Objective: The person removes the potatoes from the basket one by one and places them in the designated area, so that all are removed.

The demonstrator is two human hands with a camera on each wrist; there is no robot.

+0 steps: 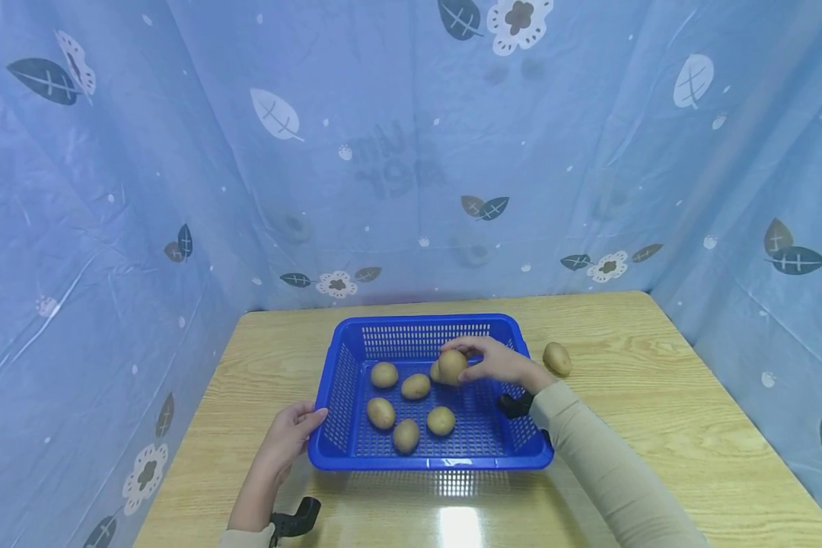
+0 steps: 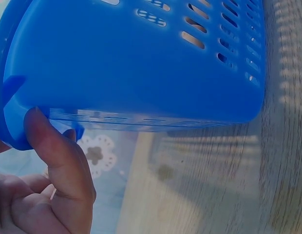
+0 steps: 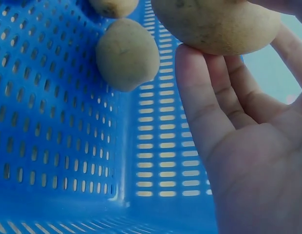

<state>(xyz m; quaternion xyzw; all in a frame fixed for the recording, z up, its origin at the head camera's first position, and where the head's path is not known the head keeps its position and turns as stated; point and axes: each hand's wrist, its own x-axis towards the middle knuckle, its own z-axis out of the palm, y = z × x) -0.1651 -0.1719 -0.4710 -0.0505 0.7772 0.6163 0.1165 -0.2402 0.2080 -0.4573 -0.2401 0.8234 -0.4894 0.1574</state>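
Observation:
A blue plastic basket [image 1: 429,463] with slotted walls stands on the table, several potatoes spread over its floor. My right hand [image 1: 489,359] grips a potato [image 1: 453,367] inside the basket's back right part, thumb on one side and fingers on the other. In the right wrist view that potato [image 3: 217,24] is held above the basket floor, and another potato [image 3: 127,55] lies beyond it. My left hand [image 1: 290,435] pinches the basket's rim at its left side; the left wrist view shows the thumb [image 2: 58,151] against the rim near a corner.
One more potato [image 1: 557,358] lies on the wooden table [image 1: 630,380], right of the basket. A blue curtain [image 1: 411,152] with leaves and flowers hangs behind and at both sides. Black wrist mounts [image 1: 296,519] sit on the forearms.

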